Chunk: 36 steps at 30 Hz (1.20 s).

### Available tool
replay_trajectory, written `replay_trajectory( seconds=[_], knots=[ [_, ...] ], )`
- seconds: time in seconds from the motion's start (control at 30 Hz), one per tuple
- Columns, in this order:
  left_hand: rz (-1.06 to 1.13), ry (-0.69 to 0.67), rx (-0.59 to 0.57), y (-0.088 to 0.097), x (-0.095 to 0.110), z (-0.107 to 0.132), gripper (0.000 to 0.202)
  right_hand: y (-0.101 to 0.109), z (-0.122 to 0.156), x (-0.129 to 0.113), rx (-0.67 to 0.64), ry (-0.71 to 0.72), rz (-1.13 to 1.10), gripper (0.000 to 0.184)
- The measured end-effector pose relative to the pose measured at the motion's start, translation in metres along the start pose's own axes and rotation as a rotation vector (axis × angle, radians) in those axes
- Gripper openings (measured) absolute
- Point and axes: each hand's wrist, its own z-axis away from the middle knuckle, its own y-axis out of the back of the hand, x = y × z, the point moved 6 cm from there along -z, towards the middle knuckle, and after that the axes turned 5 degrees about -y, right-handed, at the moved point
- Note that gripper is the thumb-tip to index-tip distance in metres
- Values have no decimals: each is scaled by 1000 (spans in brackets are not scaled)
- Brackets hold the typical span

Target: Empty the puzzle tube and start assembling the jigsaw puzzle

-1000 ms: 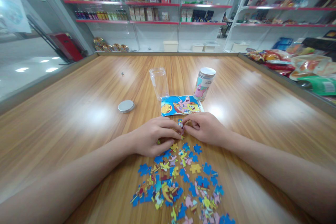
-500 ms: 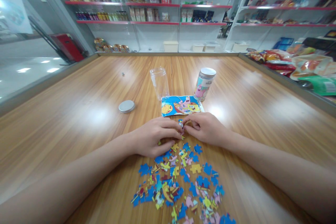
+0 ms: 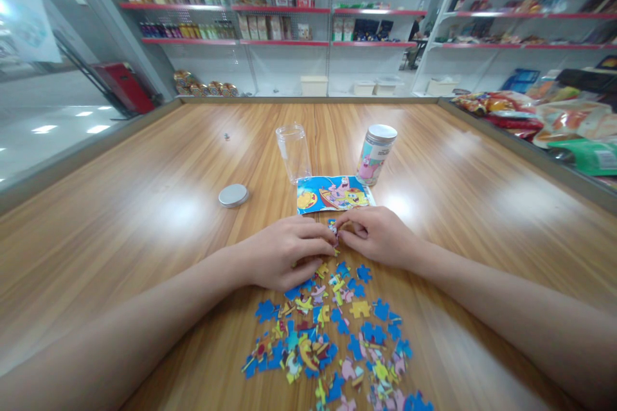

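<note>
Between my fingertips, a few small joined jigsaw pieces [image 3: 332,225] lie on the table just below the picture card. My left hand [image 3: 289,250] reaches in from the left, its fingers curled and the tips pressing on the near side of these pieces. From the right, my right hand [image 3: 378,236] pinches at their edge with thumb and forefinger. Fingers partly cover the pieces, so their full outline is hidden. A heap of loose jigsaw pieces [image 3: 359,309], blue, yellow and pink, spreads toward me below both hands. The cartoon picture card [image 3: 332,194] lies flat beyond them.
A clear plastic jar [image 3: 294,154] without a lid and a printed, lidded canister [image 3: 376,155] stand behind the card. At left rests a silver lid [image 3: 233,195]. Snack packets [image 3: 511,112] lie past the table's right edge; stocked shelves [image 3: 282,8] line the back.
Both hands hold nearly the same place over the joined pieces, with only a very slight shift of the left fingers. The loose pieces have not moved.
</note>
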Motion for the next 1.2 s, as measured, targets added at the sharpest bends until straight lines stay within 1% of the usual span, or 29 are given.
replay_trajectory(
  seconds=[0.17,0.4,0.5,0.67,0.93,1.2],
  knots=[
    [-3,-13,22,2,1,0,30,1,0,-1,10,20,-2,13],
    [-1,-21,23,3,3,-1,30,2,2,0,48,62,-37,17],
    [4,-19,22,2,2,-1,30,1,3,0,38,73,-23,18],
    [14,-17,25,2,1,0,30,-1,3,0,9,66,6,17],
    [12,-24,45,2,2,0,29,-1,3,0,21,58,-2,19],
    [30,-35,67,3,2,-1,30,0,2,-1,22,61,47,21]
  ],
)
